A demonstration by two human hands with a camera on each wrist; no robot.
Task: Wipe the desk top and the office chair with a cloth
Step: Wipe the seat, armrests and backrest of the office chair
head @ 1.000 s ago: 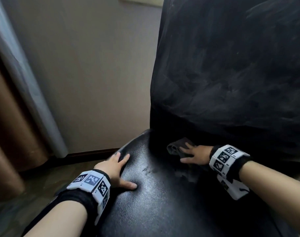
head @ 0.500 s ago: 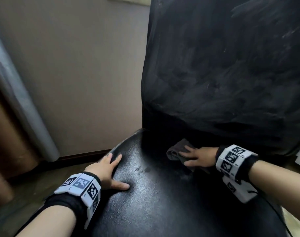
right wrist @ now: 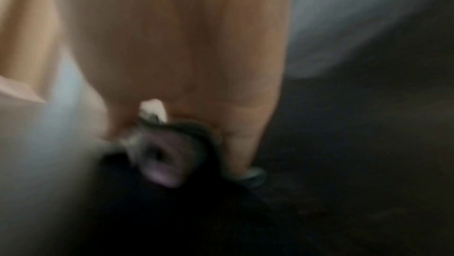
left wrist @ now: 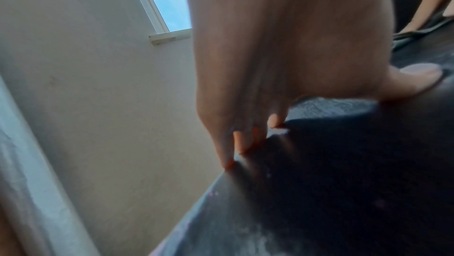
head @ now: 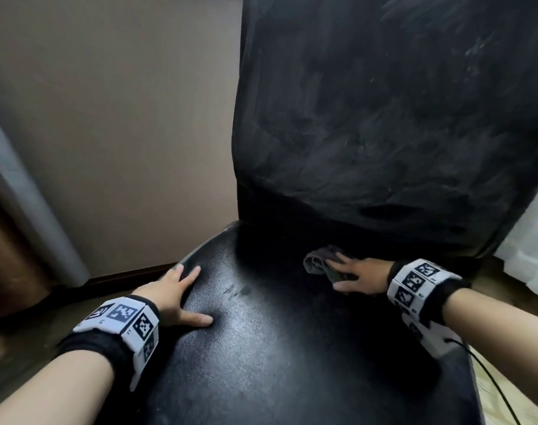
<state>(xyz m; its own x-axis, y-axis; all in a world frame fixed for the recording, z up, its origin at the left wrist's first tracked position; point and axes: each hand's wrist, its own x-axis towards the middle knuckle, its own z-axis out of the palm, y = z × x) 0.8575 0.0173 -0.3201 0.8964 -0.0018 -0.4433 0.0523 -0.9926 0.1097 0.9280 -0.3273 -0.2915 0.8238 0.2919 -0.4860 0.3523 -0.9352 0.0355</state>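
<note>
The black office chair fills the head view, with its shiny seat (head: 261, 357) below and its dusty, streaked backrest (head: 384, 118) above. A crumpled dark grey cloth (head: 316, 262) lies at the back of the seat, just under the backrest. My right hand (head: 350, 276) presses flat on the cloth with straight fingers and the thumb spread. In the blurred right wrist view the cloth (right wrist: 162, 153) bunches under the fingers. My left hand (head: 182, 294) rests flat on the seat's left edge, holding nothing. The left wrist view shows its fingertips (left wrist: 242, 143) on the seat rim (left wrist: 319, 192).
A beige wall (head: 123, 133) stands close behind and left of the chair, with a pale curtain (head: 25, 204) at far left and a dark skirting board below. A thin black cable (head: 488, 381) hangs off the seat's right side. White fabric (head: 534, 240) shows at the right edge.
My right hand has slid the cloth to the right along the back of the seat. The left hand stays on the seat's left edge. The head view has shifted.
</note>
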